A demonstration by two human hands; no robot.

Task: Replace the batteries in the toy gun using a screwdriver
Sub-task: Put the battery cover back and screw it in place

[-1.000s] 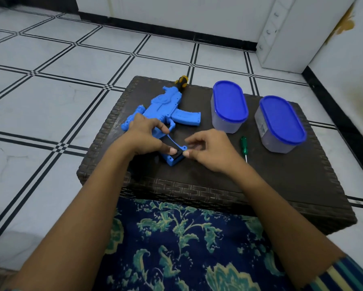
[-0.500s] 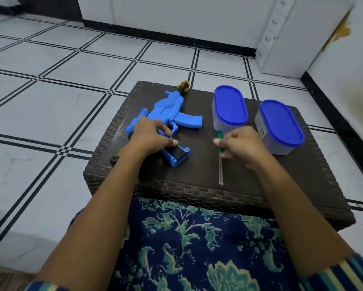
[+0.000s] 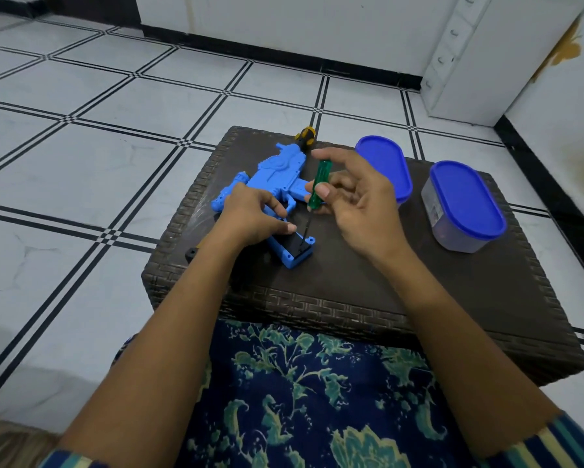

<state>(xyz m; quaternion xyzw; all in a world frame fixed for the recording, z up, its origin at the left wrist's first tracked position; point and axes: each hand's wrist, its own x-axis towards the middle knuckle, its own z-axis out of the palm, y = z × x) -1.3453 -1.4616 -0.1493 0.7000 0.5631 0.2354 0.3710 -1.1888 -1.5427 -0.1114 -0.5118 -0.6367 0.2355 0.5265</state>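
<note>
Pinching screwdriver in right hand, tip seemingly touching toy gun below

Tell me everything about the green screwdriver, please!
The screwdriver has a see-through green handle, plastic by the look, and a thin dark shaft. It stands nearly upright, leaning a little, tip down at the black panel on the near end of the blue toy gun. The right hand pinches its handle between thumb and fingers.
</note>
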